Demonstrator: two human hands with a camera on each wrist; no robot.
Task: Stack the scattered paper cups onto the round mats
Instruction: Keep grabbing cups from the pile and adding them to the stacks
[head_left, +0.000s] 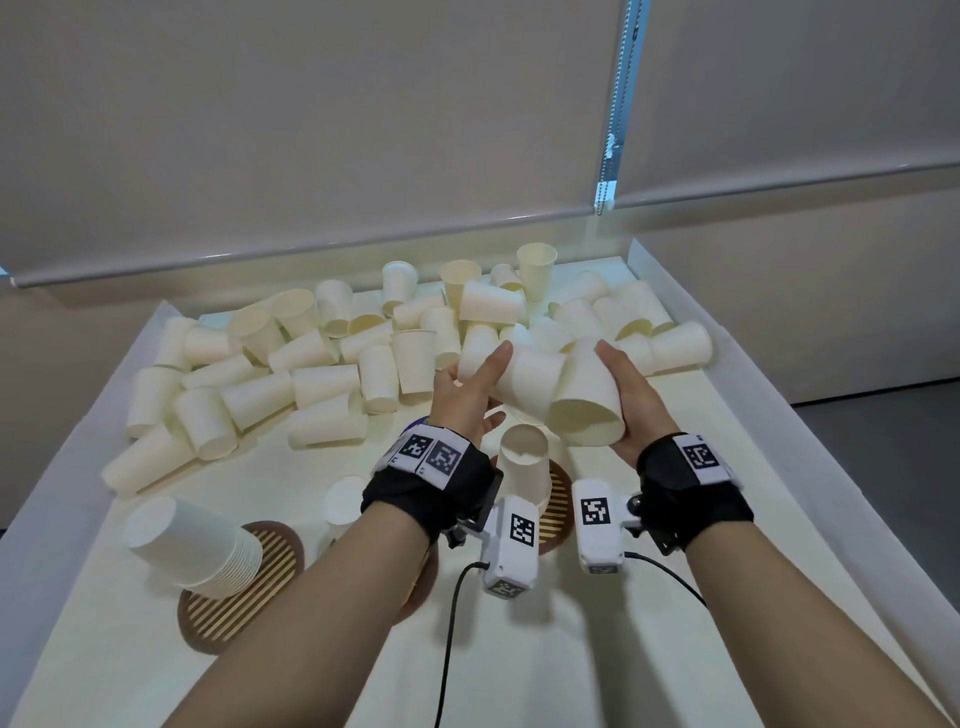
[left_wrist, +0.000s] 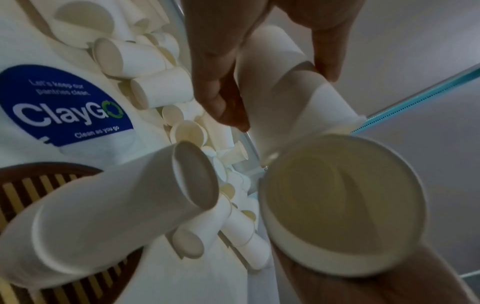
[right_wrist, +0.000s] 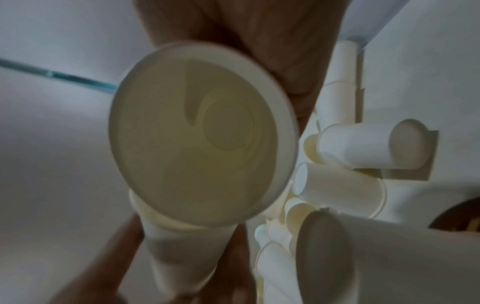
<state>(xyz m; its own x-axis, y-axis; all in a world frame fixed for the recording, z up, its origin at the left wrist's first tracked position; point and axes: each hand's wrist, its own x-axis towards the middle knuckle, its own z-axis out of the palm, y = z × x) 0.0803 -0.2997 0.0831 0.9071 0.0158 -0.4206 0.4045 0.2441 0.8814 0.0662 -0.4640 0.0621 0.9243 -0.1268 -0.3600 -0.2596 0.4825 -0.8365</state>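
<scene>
**Two cups in hand above a table of scattered paper cups**

A person's left hand (head_left: 467, 389) curls its fingers and thumb round a white paper cup (head_left: 524, 382) lying sideways, while the right hand (head_left: 631, 397) wraps round a second white paper cup (head_left: 584, 400) whose open mouth faces the camera. The two cups touch end to end above the white-covered table (head_left: 545, 649), in front of the heap of loose white paper cups (head_left: 363, 343) strewn across its far half.

Much is hidden. The left forearm covers most of a short stack of upturned cups (head_left: 343, 501) and whatever it stands on. The wrist cameras screen the round brown slatted mat (head_left: 558, 499) under a tall stack of upturned cups (head_left: 524, 467). A third leaning stack of upturned cups (head_left: 192, 543) sits on another brown slatted mat (head_left: 244, 587), in plain view. The right wrist view is blurred; the cup's mouth fills most of it.

In the left wrist view a blue round sticker (left_wrist: 62, 102) on the table reads "ClayGo" and "Clean as you go"; the small line above it seems to say "Let's keep our pantries clean." Black-and-white square markers sit on both black wristbands (head_left: 691, 483).
</scene>
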